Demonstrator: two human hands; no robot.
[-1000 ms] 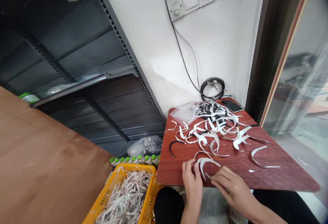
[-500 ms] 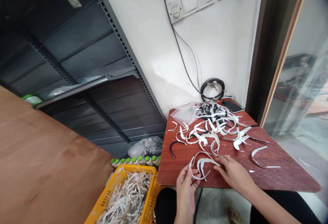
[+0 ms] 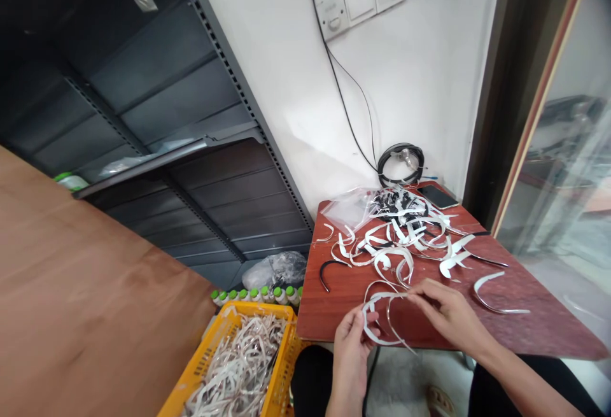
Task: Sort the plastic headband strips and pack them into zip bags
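Observation:
Over the front edge of the reddish wooden table (image 3: 315, 315), my left hand (image 3: 351, 347) is closed on a thin, curved white strip (image 3: 366, 323). My right hand (image 3: 443, 315) pinches a white strip end at its fingertips, to the right of the left hand; whether it belongs to the same piece I cannot tell. More thin loops curl between the two hands. Just beyond them lies a tangled pile of white and shiny strips (image 3: 391, 256). A black curved strip (image 3: 323, 272) rests left of the pile, and a lone white strip (image 3: 478, 286) lies to the right.
A yellow basket (image 3: 245, 309) filled with similar strips stands at lower left. Green-capped bottles (image 3: 265, 292) line up behind it. On the table's far end are a clear plastic bag (image 3: 346, 208), coiled black cable (image 3: 382, 172) and a phone (image 3: 438, 197). Grey shelving (image 3: 214, 194) rises at left.
The strip pieces between my hands have turned and now form a wider loop. My right hand's fingers have closed tighter on a strip end. The view has shifted slightly.

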